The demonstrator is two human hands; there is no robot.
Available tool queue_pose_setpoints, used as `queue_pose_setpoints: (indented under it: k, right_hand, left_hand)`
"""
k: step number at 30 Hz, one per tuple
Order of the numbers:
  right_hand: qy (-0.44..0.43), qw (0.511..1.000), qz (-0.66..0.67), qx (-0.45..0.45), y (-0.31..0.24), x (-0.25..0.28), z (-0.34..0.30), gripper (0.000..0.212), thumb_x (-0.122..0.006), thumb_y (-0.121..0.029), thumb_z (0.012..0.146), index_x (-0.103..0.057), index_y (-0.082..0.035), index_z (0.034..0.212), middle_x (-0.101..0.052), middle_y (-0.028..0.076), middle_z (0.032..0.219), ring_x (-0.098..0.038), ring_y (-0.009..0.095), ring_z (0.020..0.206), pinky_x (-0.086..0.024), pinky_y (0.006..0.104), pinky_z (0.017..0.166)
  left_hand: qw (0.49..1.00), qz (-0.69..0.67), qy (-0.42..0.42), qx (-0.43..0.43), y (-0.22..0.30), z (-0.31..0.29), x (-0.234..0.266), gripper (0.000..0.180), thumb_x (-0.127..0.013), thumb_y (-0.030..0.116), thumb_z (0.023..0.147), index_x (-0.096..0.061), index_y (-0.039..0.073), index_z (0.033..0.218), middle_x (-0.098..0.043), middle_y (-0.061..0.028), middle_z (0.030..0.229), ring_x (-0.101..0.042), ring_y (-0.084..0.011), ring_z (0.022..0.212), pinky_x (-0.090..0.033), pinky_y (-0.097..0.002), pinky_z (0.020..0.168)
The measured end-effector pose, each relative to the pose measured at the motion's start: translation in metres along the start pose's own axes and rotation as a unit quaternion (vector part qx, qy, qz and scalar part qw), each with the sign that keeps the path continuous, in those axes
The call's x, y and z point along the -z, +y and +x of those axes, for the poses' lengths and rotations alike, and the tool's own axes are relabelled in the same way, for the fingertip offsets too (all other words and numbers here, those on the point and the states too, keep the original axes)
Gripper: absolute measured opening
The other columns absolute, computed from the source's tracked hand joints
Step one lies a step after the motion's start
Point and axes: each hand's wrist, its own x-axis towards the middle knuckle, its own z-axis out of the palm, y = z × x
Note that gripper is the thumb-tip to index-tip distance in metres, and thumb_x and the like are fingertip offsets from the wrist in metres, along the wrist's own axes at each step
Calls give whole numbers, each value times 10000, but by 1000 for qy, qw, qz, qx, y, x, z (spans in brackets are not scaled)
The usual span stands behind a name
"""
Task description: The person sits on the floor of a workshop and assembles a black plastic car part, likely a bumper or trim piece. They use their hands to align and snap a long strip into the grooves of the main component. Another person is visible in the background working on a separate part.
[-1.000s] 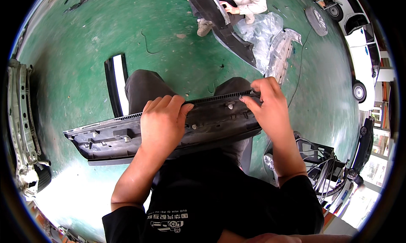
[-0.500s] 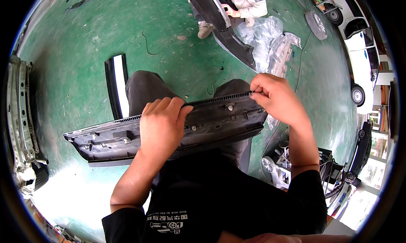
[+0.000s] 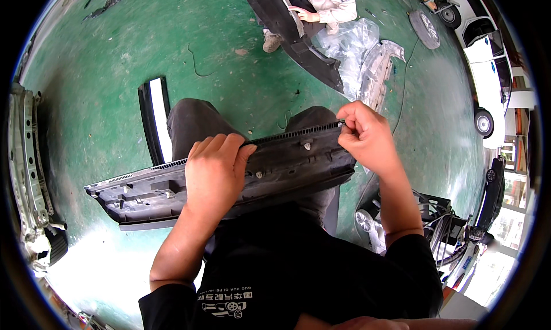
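Observation:
A long black plastic car trim panel (image 3: pixel 281 158) lies slanted across my lap, its ribbed inner side with several pale clips facing up. A narrow toothed strip runs along its far edge. My left hand (image 3: pixel 213 172) is closed over that edge near the middle, fingers curled over the far side and thumb lying along the top. At the panel's right end, my right hand (image 3: pixel 367 136) pinches the corner of the edge between bent fingers and thumb. Whether something small is also in that pinch is hidden. Both my knees show beyond the panel.
A black-and-white strip-shaped trim piece (image 3: pixel 158 120) lies on the green floor by my left knee. Ahead, another person in a light jacket (image 3: pixel 333 6) holds a large dark bumper-like part (image 3: pixel 298 49). Plastic sheeting (image 3: pixel 350 40), a loose wheel (image 3: pixel 425 28) and a white car (image 3: pixel 488 72) are to the right.
My right thumb has slid slightly lower, widening the gap behind its fingertips. The left hand keeps its hold, and the whole view has shifted a little.

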Motion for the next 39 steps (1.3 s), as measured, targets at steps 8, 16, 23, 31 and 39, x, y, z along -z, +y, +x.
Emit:
queue_pose_setpoints:
  k: [8,16,23,31,39]
  right_hand:
    - [128,992,16,2,11,-32,-23,353,-746,91,822,-692,-32,1148,-561,28,727,-554,120,634,-487,303,607]
    - [114,992,-27,51,12,-17,-26,330,-732,101,805,-748,-24,1110,-617,43,791,-573,127,632,-494,301,609]
    - [32,997,-39,61,7,12,-2,271,-735,75,811,-784,-28,1057,-650,71,827,-619,155,659,-516,318,636]
    - [60,989,-77,110,3,9,13,212,-751,72,803,-767,-20,993,-666,84,845,-660,209,670,-533,338,640]
    - [218,965,-60,131,15,-32,-21,233,-753,124,799,-732,-3,993,-639,89,856,-658,161,670,-530,306,621]
  left_hand:
    - [1000,6,-10,3,1,-2,-1,177,-819,205,1003,-716,62,984,-719,-121,866,-674,-397,787,-505,-501,733]
    - [1000,6,-10,-7,5,-4,-1,172,-816,202,1002,-721,59,989,-723,-125,871,-680,-400,794,-508,-502,740]
    - [1000,6,-10,-2,4,-1,3,175,-808,206,1011,-723,55,992,-728,-127,880,-685,-401,802,-515,-499,749]
    - [1000,9,-1,11,-3,2,4,172,-808,207,1013,-732,54,996,-734,-124,893,-688,-399,810,-522,-498,757]
    - [1000,3,-6,15,-1,-1,4,165,-809,199,1010,-731,55,991,-728,-126,875,-688,-397,803,-515,-495,750]
